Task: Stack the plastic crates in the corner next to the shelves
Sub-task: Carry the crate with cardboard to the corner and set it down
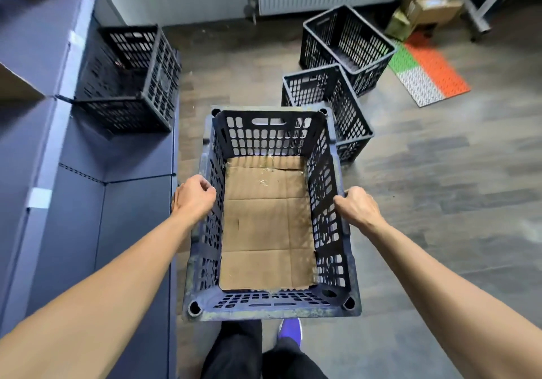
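Here, looking down from my head camera, I hold a blue crate (271, 217) off the floor in front of my legs. My left hand (195, 197) is closed over the rim of its left long side, and my right hand (356, 207) is closed over the rim of the right long side, so the weight sits evenly between my arms and the open top stays level. A flat sheet of cardboard (267, 226) lines the bottom; keeping the crate level should stop it sliding.

To my left run the shelves (44, 114), and a black crate (132, 79) sits at their far end, in the corner by the wall. I judge that is the spot where mine should go, on top of it. Two more black crates (337, 76) stand touching each other out on the floor to the right, well apart from the corner, so they are not yet stacked. A striped mat (431, 70) lies beyond them.
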